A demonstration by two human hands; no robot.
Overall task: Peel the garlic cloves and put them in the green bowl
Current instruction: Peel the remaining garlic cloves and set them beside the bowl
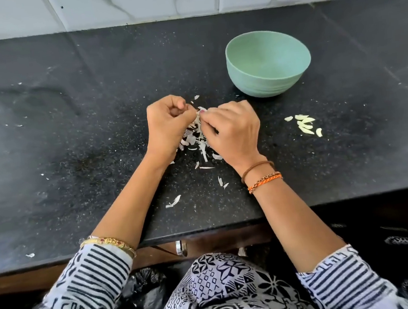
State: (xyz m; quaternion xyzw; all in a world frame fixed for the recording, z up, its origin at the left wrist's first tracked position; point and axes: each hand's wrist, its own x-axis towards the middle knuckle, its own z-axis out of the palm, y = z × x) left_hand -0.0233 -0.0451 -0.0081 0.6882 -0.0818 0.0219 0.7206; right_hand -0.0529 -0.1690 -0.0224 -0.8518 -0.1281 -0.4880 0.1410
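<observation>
Peel scraps (198,142) heaped under hands. Garlic clove (201,110) pinched between left hand (168,123) and right hand (233,129), held together. Green bowl (267,62) at 1 o'clock, contents unseen. Peeled cloves (305,124) at 3 o'clock on counter (73,141).

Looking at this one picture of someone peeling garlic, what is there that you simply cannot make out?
All in the head view:
- The garlic clove: almost wholly covered by the left hand and right hand pinching it; how much is peeled is unclear.
- The green bowl: its near wall hides part of the inner floor.
- The peeled cloves on the countertop: too small and bunched to count surely.
- The skin scraps: partly under the hands.
</observation>
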